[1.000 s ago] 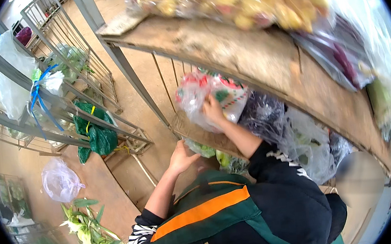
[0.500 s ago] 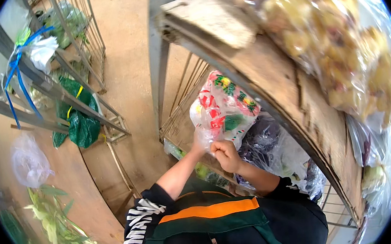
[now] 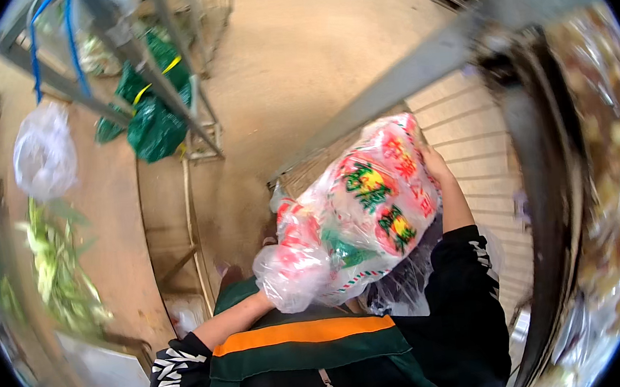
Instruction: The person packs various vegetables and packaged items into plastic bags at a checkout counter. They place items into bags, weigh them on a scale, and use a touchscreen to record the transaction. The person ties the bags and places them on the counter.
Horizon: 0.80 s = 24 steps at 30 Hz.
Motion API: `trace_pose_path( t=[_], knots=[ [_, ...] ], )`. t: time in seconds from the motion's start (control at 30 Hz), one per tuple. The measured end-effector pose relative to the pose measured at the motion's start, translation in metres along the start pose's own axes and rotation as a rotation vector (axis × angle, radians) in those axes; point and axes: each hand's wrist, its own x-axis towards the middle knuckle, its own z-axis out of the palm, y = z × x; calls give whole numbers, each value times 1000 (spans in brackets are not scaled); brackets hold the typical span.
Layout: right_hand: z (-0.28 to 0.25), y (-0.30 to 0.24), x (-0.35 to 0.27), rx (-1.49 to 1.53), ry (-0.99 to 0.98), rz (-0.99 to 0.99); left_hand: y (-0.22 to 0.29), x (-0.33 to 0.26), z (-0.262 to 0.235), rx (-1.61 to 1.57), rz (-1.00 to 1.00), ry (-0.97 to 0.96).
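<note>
At picture centre, slightly toward 3 o'clock: one printed plastic bag (image 3: 357,215), clear film with red, green and yellow markings, filled and bulging, held up above the person's chest.

Left hand (image 3: 278,290): at the bag's 7 o'clock corner, mostly hidden under bunched film; it appears closed on the plastic, though the fingers cannot be made out. Bare forearm runs from it toward 7 o'clock.

Right hand (image 3: 434,163): at the bag's 2 o'clock edge, pressed against the film; grip cannot be told for certain. The two hands are well apart, one at each end of the bag.

Surroundings: slatted metal rack (image 3: 469,141) behind the bag toward 2 o'clock; grey frame post (image 3: 419,82) crossing diagonally at 1 o'clock; green bags (image 3: 150,119) at 10 o'clock; clear knotted bag (image 3: 43,148) hanging at 9 o'clock; leafy greens (image 3: 60,270) at 8 o'clock; bagged produce (image 3: 606,165) at 3 o'clock, blurred.
</note>
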Motion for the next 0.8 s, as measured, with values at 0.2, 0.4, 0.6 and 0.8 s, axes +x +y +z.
trace_pose_path(
  t=[0.2, 0.4, 0.6, 0.8],
  knots=[
    [27, 7, 18, -169, 103, -133, 11, 6, -1, 109, 67, 320],
    [61, -19, -18, 74, 319, -167, 21, 21, 9, 129, 263, 490],
    [112, -110, -119, 511, 339, -228, 58, -40, -19, 154, -29, 411],
    [161, -184, -230, 905, 197, -198, 37, -80, -51, 209, 72, 582]
  ],
)
